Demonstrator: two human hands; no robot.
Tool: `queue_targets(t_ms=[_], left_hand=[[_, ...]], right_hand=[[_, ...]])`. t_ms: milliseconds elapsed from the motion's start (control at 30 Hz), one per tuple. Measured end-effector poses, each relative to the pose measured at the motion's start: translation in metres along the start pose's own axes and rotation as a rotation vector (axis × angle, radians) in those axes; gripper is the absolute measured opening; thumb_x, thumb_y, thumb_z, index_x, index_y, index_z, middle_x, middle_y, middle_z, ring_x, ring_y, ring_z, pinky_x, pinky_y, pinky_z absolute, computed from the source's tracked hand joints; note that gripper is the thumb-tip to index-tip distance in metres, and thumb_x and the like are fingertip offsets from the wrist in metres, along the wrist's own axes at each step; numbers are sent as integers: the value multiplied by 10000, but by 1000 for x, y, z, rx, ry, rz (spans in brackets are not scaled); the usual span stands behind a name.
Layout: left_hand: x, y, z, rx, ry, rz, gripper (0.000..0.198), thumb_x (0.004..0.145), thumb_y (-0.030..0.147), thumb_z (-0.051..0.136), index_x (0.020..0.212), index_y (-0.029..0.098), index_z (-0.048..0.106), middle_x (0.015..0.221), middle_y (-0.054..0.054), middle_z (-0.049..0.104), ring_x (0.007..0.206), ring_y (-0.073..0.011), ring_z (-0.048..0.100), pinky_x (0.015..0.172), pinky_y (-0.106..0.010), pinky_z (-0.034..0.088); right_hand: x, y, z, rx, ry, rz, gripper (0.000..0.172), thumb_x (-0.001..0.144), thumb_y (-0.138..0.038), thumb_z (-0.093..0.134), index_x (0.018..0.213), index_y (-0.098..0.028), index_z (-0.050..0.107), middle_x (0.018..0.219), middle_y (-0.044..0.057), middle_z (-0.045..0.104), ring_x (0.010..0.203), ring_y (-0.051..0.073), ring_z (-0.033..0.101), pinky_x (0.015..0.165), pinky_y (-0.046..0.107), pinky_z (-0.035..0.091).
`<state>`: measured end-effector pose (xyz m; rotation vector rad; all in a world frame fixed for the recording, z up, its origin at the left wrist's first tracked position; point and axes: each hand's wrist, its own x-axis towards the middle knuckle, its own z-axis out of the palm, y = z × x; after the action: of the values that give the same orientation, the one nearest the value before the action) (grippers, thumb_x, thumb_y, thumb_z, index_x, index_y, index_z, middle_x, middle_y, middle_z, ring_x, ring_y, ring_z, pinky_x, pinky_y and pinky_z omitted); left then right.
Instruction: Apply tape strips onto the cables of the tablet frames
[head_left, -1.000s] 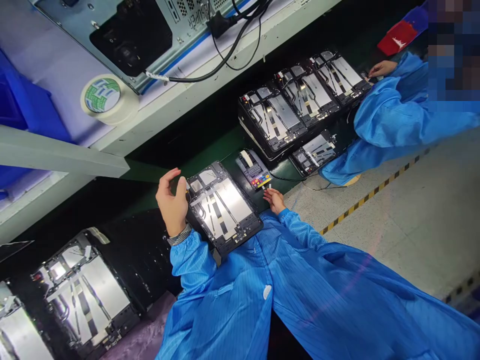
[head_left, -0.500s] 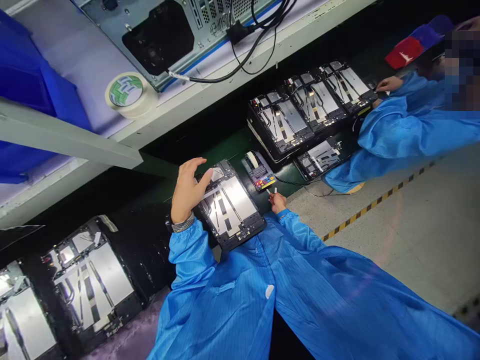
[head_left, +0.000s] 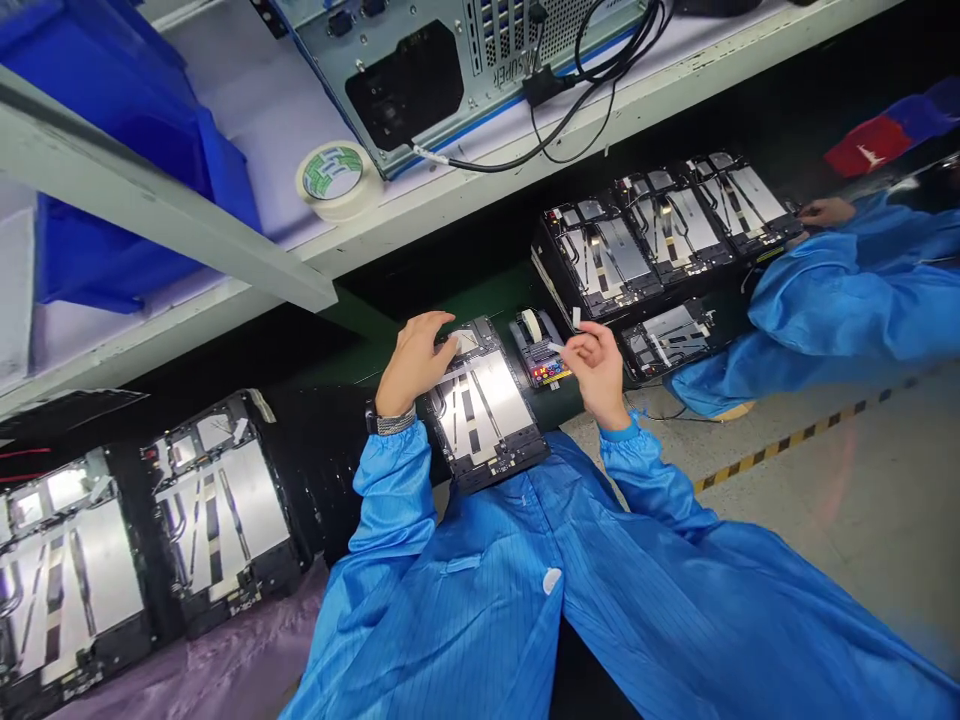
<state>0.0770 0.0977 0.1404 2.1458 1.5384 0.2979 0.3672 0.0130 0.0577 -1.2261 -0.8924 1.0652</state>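
Head view: take the stiff, fragile tablet [head_left: 487, 415] by its edges; your left hand [head_left: 415, 365] lies open on it, your right hand's [head_left: 592, 365] grip unclear.

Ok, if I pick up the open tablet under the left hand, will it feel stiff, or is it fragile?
The tablet is probably stiff, since a black frame runs around it. The thin strips on its silver panel look delicate and could snag. The smooth panel may also slip a little.

A roll of masking tape [head_left: 335, 178] sits on a white shelf [head_left: 465, 195] beside a computer case [head_left: 405, 90] with black cables [head_left: 592, 110].
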Motion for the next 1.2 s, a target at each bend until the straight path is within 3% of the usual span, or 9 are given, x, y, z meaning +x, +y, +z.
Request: queue_targets(t_ms=[167,267,367,533,733,967,1200], left_hand=[[4,20,7,18,12,-4,475,994,470,585,1403,231,622,1459,-105,634,1375,-331,537,1186,-482,380],[14,38,16,90,-11,-24,615,954,544,645,1453,190,573,1479,-145,613,1382,-361,526,1182,-490,366],[22,45,22,146,-64,-69,662,956,510,647,1499,152,523,1486,-182,607,1384,-381,532,1176,-506,358],[26,33,10,101,-194,-121,680,973,524,609,1541,170,490,1510,-167,608,1366,-360,579,1145,-463,404],[30,23,-5,75,-258,-168,655,921,555,680,1478,223,586,1440,-122,670,1254,-336,659,1029,-395,488],[42,6,1,-9,-286,-150,591,863,593,726,1346,254,698,1310,-85,737,1134,-303,699,917,-352,533],[50,-8,6,-80,-297,-161,570,786,646,772,1202,257,761,1189,-82,761,1033,-282,716,857,-343,547]], right_hand=[[39,-22,37,6,-222,-28,495,848,-359,803,1254,-274,532,880,-17,627,783,160,626,680,286,541],[50,-16,50,0,-259,-1,489,840,-382,802,1229,-261,532,860,-24,617,744,145,600,640,265,518],[56,-9,57,-22,-272,26,509,836,-426,793,1230,-258,518,865,-26,611,736,143,587,623,257,506],[69,-3,70,-112,-309,-89,554,832,-398,787,1286,-260,500,935,-15,606,768,139,581,678,260,507],[96,-1,86,-370,-558,-256,859,782,-305,816,1527,-276,387,1124,20,580,853,158,564,750,297,545],[111,-16,79,-541,-803,-415,1025,818,-229,787,1666,-307,217,1261,72,540,1010,230,597,950,465,580],[116,-23,84,-586,-844,-397,1123,779,-229,835,1688,-310,181,1294,80,553,1090,258,616,1034,498,545]])
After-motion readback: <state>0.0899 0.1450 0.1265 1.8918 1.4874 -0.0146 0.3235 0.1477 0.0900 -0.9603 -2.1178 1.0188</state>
